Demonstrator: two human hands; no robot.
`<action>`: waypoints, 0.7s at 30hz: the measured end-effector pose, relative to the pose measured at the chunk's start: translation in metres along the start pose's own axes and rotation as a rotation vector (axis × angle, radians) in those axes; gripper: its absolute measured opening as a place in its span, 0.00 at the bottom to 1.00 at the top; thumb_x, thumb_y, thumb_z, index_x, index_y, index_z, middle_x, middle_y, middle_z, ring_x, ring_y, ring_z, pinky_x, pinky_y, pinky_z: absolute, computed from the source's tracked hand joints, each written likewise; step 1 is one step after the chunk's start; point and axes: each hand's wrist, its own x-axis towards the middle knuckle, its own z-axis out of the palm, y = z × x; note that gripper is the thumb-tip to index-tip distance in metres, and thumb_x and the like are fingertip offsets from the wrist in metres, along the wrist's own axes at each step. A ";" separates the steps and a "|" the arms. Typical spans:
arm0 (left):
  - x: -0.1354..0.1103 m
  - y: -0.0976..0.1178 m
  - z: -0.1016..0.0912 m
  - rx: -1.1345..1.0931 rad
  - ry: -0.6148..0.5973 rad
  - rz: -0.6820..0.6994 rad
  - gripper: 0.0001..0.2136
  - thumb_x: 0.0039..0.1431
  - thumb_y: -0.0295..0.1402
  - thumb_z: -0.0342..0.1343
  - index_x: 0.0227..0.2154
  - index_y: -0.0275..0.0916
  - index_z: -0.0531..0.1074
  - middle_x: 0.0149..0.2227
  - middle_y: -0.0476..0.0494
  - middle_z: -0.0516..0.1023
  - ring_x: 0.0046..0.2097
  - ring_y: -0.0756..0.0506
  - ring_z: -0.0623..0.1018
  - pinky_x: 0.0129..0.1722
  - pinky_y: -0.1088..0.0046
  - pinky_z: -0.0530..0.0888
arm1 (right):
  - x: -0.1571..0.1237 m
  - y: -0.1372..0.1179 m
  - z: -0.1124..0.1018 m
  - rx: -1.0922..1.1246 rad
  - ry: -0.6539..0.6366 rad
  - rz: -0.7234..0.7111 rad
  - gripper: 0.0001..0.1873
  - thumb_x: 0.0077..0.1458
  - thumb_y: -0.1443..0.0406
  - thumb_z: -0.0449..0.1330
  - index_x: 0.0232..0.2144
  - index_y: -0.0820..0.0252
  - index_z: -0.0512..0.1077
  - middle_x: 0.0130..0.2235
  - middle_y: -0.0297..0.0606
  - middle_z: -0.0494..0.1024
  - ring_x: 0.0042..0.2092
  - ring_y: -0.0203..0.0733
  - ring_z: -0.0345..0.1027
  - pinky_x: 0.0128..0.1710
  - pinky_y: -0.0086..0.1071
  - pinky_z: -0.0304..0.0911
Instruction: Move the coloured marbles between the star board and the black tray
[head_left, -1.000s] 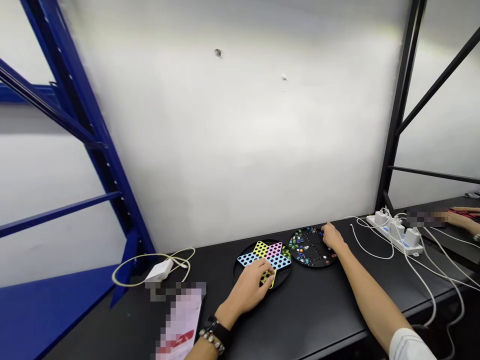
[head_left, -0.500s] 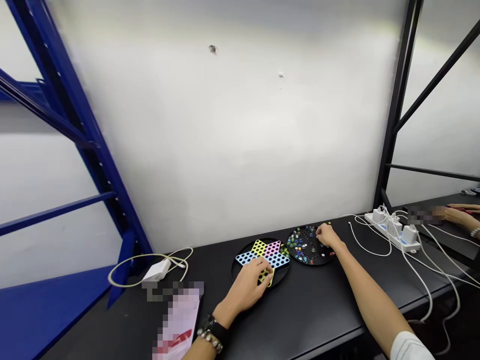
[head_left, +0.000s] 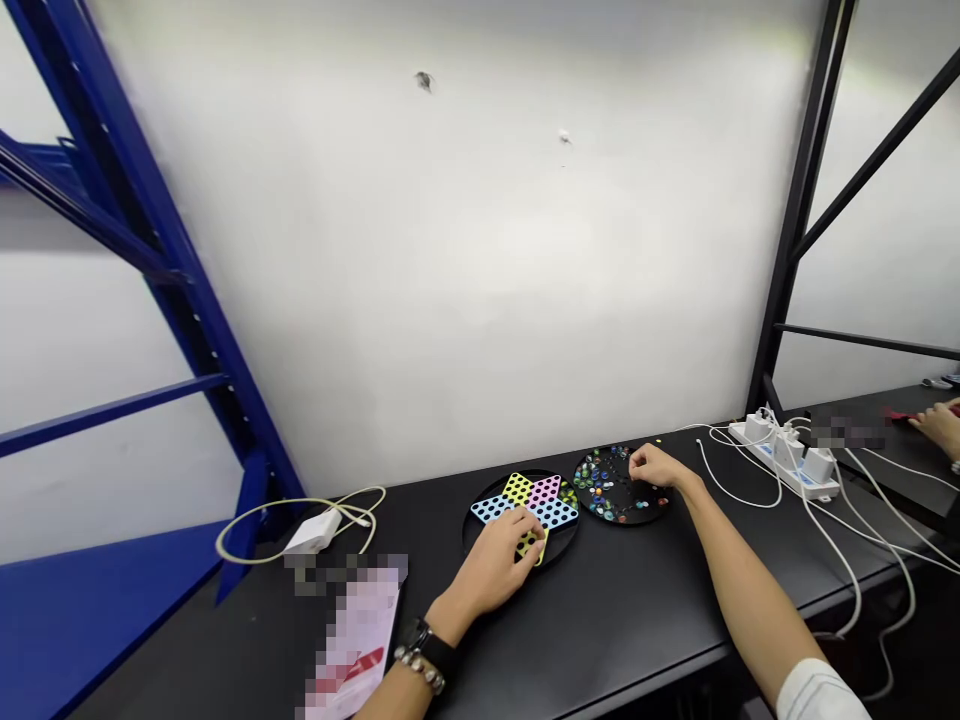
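My left hand (head_left: pixel 501 562) lies over the near part of a star-shaped Chinese checkers board (head_left: pixel 555 513), its fingers loosely bent and the thumb apart. The board has yellow, pink and blue areas full of round holes and sits in a round black tray (head_left: pixel 475 541). To the right, a second round black tray (head_left: pixel 637 517) holds many coloured marbles (head_left: pixel 598 492). My right hand (head_left: pixel 654 466) is over that tray's right side, fingertips pinched together and pointing down. Whatever may be between those fingertips is hidden.
A white charger with a looped cable (head_left: pixel 313 532) and a pinkish, partly blurred flat item (head_left: pixel 367 625) lie on the left. On the right are a power strip (head_left: pixel 787 462) with white cables and another person's hand (head_left: pixel 939 428). Blue shelf posts (head_left: pixel 187 290) stand left.
My right hand has shifted slightly left over the marble tray, with its fingers drawn together. My left hand stays on the board. The other person's hand has moved to the right.
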 end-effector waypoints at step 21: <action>0.000 -0.002 0.001 0.007 0.012 0.010 0.08 0.62 0.35 0.48 0.32 0.43 0.71 0.39 0.45 0.75 0.43 0.44 0.73 0.46 0.66 0.69 | -0.012 -0.016 0.003 -0.098 -0.473 0.118 0.09 0.45 0.65 0.62 0.33 0.60 0.73 0.27 0.30 0.71 0.25 0.30 0.58 0.23 0.22 0.54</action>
